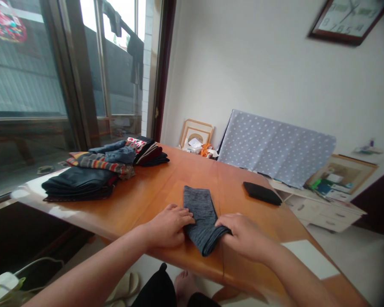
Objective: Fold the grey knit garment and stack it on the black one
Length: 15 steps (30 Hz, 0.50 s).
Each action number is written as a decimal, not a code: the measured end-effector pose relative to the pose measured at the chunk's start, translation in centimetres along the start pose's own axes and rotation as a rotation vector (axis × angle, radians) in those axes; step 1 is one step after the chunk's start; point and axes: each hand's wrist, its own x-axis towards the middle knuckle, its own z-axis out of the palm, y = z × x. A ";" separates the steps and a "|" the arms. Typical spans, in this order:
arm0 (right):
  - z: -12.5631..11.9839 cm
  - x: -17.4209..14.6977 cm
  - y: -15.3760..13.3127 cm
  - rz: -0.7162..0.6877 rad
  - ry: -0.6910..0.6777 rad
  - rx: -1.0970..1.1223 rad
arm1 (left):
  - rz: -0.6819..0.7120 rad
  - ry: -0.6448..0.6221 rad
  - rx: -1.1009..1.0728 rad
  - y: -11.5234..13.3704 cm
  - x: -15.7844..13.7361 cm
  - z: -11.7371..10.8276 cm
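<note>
Lying between both hands on the table (153, 192): grey folded garment (198, 209), long axis near-to-far, near end skewed rightward. Right hand (241, 234) pinches that end; left hand (170, 224) touches left edge, pinch unclear.

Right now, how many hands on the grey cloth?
2: left hand at the left edge of the cloth, right hand at its lower right corner. No others visible.
</note>
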 end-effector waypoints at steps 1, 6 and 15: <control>-0.6 1.2 0.5 0.003 -0.047 0.065 | -0.013 0.002 -0.018 0.0 0.0 -0.1; -3.0 8.6 4.2 0.012 -0.272 0.389 | -0.268 0.081 -0.219 -0.3 1.0 0.0; 0.8 20.2 10.6 0.271 -0.373 0.599 | -0.592 0.276 -0.963 -3.9 3.7 3.1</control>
